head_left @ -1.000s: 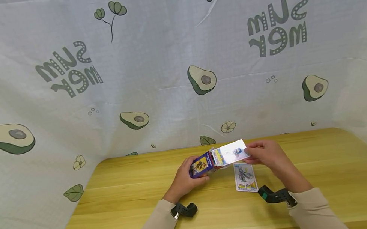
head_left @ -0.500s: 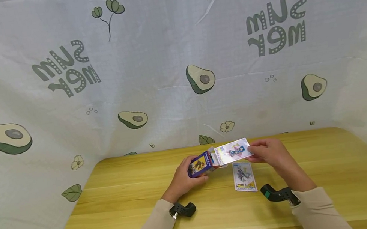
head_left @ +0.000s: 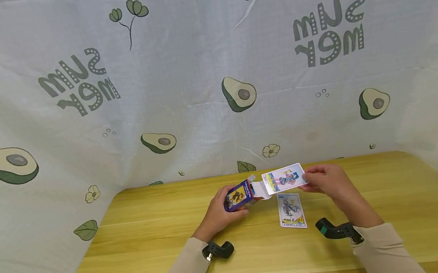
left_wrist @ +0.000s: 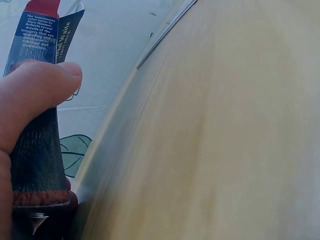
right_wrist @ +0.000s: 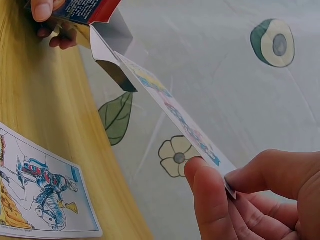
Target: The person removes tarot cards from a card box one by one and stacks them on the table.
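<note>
My left hand (head_left: pixel 220 213) grips a small dark blue card box (head_left: pixel 236 197) with a yellow picture panel, its opened end and white flap facing right. In the left wrist view the thumb lies across the printed side of the box (left_wrist: pixel 37 130). Between thumb and fingers my right hand (head_left: pixel 327 181) pinches the right end of a tarot card (head_left: pixel 285 178), which shows a figure in blue holding a cup. The held card's left end is close to the box's flap. Below it, face up on the table, lies a second card (head_left: pixel 292 210) with a horse and rider.
The wooden table (head_left: pixel 153 234) extends under both arms. Behind it hangs a pale cloth (head_left: pixel 187 68) printed with avocados and lettering. Black wrist cameras, one on the left arm (head_left: pixel 220 250) and one on the right arm (head_left: pixel 337 231), stand out over the table.
My right hand has moved right, drawing the pinched card away from the box's open end, and more of its picture shows. The left hand, box and lying card have stayed nearly in place.
</note>
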### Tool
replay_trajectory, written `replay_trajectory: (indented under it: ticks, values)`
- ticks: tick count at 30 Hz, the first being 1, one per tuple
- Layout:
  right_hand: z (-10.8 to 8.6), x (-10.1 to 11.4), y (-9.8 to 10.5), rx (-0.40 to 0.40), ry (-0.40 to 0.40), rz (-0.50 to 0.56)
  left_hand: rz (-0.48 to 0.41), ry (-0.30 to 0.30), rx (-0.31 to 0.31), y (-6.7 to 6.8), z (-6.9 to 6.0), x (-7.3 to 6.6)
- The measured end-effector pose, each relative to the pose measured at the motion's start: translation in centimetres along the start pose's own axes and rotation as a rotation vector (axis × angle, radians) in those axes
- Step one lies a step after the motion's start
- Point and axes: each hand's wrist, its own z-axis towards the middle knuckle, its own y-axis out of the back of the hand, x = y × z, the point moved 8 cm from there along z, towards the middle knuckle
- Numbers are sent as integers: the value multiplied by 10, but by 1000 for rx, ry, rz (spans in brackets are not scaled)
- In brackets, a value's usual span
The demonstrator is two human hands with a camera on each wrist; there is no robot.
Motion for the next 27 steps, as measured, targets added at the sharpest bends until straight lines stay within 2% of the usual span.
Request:
replay_trajectory:
  ticks: [1, 2, 8, 9, 15, 24, 27]
  values:
    - [1, -1, 1, -2, -1, 0, -4, 1, 1, 0, 0, 0]
    - [8, -11, 3, -12, 6, 10, -13, 6, 4, 2, -2, -6]
    - [19, -25, 8, -33, 0, 29, -37, -2, 8, 10, -11, -38]
    - [12, -16, 7, -28, -12, 18, -35, -4, 10, 10, -11, -38]
    - [4, -5, 5, -25, -12, -6, -43, 8, 19, 9, -12, -38]
    - [2, -4, 6, -41, -26, -5, -42, 3, 15, 9, -11, -36]
    - [3, -4, 4, -45, -21, -15, -43, -2, 4, 6, -7, -22]
